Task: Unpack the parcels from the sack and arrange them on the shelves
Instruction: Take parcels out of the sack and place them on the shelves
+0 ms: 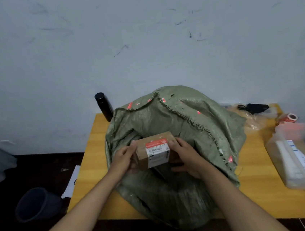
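A green woven sack (190,122) lies open on a yellow wooden table (92,140). Just above the sack's mouth is a small brown cardboard parcel (154,150) with a white and red shipping label. My left hand (123,159) grips its left side, thumb on top. My right hand (187,156) grips its right side with fingers curled under it. The inside of the sack is dark and its contents are hidden.
A black bottle (104,106) stands at the table's back left corner. A clear plastic box (301,156) with packets, a tape roll (290,117) and a black cable device (256,107) sit on the right. A dark bin (36,203) stands on the floor, left.
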